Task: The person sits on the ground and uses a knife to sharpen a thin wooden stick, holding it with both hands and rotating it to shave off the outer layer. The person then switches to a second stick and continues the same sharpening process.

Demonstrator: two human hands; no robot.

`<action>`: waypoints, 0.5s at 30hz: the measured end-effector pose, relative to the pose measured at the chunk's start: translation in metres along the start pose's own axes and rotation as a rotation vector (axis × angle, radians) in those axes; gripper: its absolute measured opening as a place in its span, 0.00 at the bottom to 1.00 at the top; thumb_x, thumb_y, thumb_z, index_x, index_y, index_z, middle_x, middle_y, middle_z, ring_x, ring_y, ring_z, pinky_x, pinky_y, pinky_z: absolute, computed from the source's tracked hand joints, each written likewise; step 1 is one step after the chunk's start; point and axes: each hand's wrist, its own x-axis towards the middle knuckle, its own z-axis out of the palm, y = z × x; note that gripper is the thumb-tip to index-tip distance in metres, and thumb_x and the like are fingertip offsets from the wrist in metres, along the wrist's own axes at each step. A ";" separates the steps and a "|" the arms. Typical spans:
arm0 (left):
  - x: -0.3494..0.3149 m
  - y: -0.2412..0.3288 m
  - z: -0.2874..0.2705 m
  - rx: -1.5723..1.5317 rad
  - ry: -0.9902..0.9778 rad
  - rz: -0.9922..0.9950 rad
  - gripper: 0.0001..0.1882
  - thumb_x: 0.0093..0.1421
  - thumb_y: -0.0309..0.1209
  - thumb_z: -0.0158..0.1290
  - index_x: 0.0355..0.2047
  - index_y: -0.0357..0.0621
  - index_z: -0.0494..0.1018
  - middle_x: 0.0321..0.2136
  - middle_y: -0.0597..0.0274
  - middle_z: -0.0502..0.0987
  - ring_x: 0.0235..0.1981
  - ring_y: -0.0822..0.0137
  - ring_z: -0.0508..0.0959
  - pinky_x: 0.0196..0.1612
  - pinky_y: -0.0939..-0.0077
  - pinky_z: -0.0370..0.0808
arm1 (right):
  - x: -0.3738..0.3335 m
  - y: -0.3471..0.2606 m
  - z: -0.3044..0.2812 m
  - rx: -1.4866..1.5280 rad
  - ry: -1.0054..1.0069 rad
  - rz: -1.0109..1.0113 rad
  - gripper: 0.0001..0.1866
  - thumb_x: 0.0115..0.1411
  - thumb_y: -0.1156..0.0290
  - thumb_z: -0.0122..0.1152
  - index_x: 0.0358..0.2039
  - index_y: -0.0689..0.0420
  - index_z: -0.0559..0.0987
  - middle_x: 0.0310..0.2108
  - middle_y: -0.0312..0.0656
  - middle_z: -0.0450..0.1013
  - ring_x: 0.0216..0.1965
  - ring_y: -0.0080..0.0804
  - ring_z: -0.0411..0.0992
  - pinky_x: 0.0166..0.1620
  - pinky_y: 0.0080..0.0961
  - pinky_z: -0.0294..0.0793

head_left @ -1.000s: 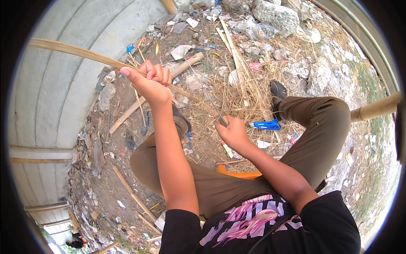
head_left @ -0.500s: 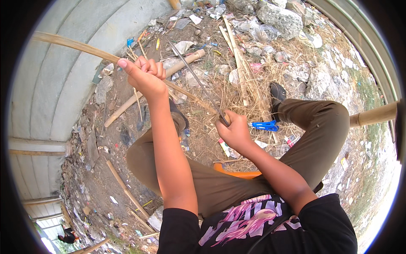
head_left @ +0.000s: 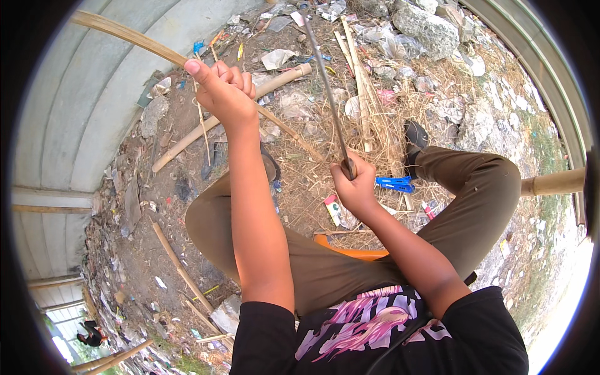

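Observation:
My left hand (head_left: 228, 94) is closed round a long split bamboo strip (head_left: 128, 34). The strip runs from the upper left, through my fist, down to its thin end (head_left: 300, 140) between my legs. In my right hand (head_left: 355, 187) is the handle of a long knife (head_left: 329, 87), its narrow dark blade pointing up and away. The blade stands to the right of the strip's lower end, apart from it. A round bamboo pole (head_left: 187, 147) lies on the ground beneath my left hand.
An orange seat (head_left: 353, 253) shows under me. Several pale bamboo slats (head_left: 359, 81) and straw lie ahead, beside large rocks (head_left: 425, 31). Right of my right hand is a blue plastic object (head_left: 395, 184). A grey wall (head_left: 94, 94) curves along the left. Litter covers the ground.
The knife has swung away from the bamboo strip, its blade now steeper and further right. My right hand has moved slightly right; my left hand and the strip have shifted a little up and right.

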 end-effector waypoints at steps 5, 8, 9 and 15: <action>0.003 0.002 -0.002 -0.031 0.000 -0.009 0.38 0.61 0.73 0.37 0.16 0.55 0.45 0.11 0.75 0.45 0.10 0.78 0.45 0.15 0.78 0.43 | -0.010 0.091 -0.001 -0.150 -0.325 0.844 0.13 0.52 0.68 0.62 0.21 0.65 0.75 0.13 0.39 0.65 0.17 0.33 0.69 0.25 0.34 0.71; 0.007 0.000 -0.010 -0.111 -0.008 -0.033 0.38 0.62 0.73 0.37 0.16 0.55 0.45 0.11 0.76 0.45 0.10 0.78 0.45 0.15 0.78 0.42 | -0.011 0.068 -0.001 -0.303 -0.205 0.536 0.13 0.52 0.67 0.61 0.19 0.64 0.75 0.13 0.40 0.66 0.16 0.32 0.69 0.26 0.37 0.72; 0.006 0.000 -0.009 -0.101 -0.011 -0.033 0.38 0.62 0.73 0.37 0.16 0.55 0.44 0.11 0.76 0.45 0.10 0.78 0.45 0.15 0.78 0.42 | -0.006 0.044 0.001 -0.235 -0.173 0.481 0.14 0.53 0.66 0.61 0.18 0.64 0.74 0.13 0.41 0.66 0.15 0.31 0.67 0.25 0.37 0.70; 0.001 0.001 -0.006 -0.007 -0.021 -0.029 0.39 0.60 0.76 0.31 0.16 0.55 0.43 0.11 0.75 0.44 0.11 0.76 0.43 0.16 0.76 0.40 | 0.007 -0.010 -0.004 0.110 -0.005 -0.092 0.18 0.56 0.73 0.59 0.15 0.59 0.62 0.11 0.36 0.60 0.18 0.16 0.57 0.22 0.26 0.58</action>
